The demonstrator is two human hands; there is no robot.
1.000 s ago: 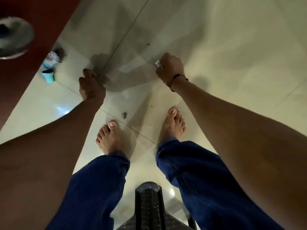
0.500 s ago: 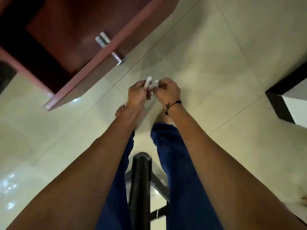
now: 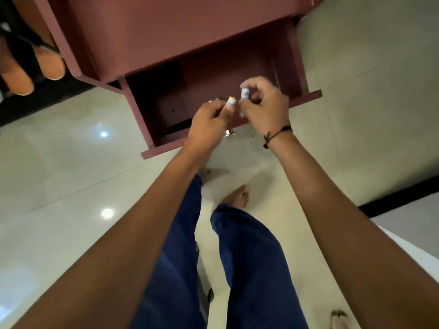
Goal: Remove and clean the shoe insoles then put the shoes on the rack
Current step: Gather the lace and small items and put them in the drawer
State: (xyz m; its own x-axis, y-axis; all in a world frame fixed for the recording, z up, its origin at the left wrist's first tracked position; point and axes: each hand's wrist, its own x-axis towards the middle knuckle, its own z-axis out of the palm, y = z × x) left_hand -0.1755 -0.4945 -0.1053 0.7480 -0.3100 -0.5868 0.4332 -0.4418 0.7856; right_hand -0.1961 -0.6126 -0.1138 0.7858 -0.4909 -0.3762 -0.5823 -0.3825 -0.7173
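Your left hand (image 3: 209, 122) pinches a small white tube (image 3: 230, 102); your right hand (image 3: 263, 103), at three o'clock of it, pinches its white cap (image 3: 244, 94). Shoes (image 3: 31, 67) sit at ten o'clock.

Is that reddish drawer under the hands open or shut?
Open: the drawer juts out from the cabinet, its dark inside showing.

Glossy pale tiled floor (image 3: 59, 176) mirrors ceiling lights; reddish-brown cabinet (image 3: 180, 36), perhaps wooden, with open drawer (image 3: 152, 119)
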